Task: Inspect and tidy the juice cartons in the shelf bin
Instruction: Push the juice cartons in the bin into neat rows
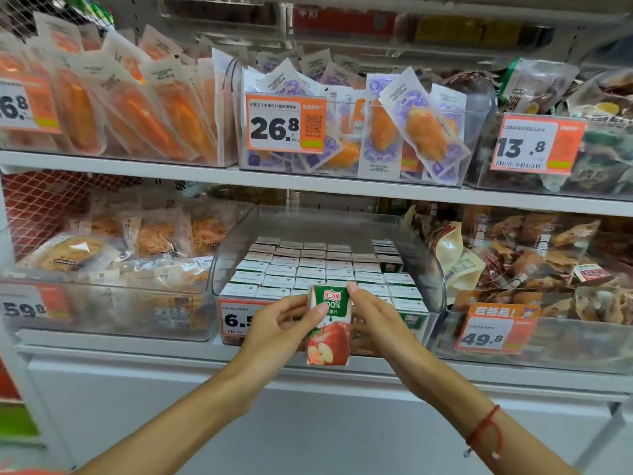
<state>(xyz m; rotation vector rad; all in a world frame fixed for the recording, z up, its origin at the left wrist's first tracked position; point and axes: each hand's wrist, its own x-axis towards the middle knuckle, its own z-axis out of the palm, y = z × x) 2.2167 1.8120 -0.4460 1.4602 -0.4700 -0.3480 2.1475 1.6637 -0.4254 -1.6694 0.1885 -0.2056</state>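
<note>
I am holding one small apple juice carton point(328, 326) upright in front of the clear shelf bin point(434, 269), with its printed face turned toward me. My left hand point(278, 323) is gripping it from the left side, thumb lying across the front near the middle, fingers tucked behind. My right hand point(373, 318) is pinching the upper right corner and steadying the right edge, so both hands are curled onto the same carton. It is hanging just before the bin's front wall, partly covering the orange price tag point(236, 320). I am judging the carton to be light, a stiff little box with flat walls that could dent or bulge if squeezed hard, so holding it by the side faces and corners seems safest. Behind it, the other juice cartons point(308, 269) are standing in tidy rows inside the bin, tops up, with a few gaps showing on the right side. I am guessing this one belongs in a gap there.
</note>
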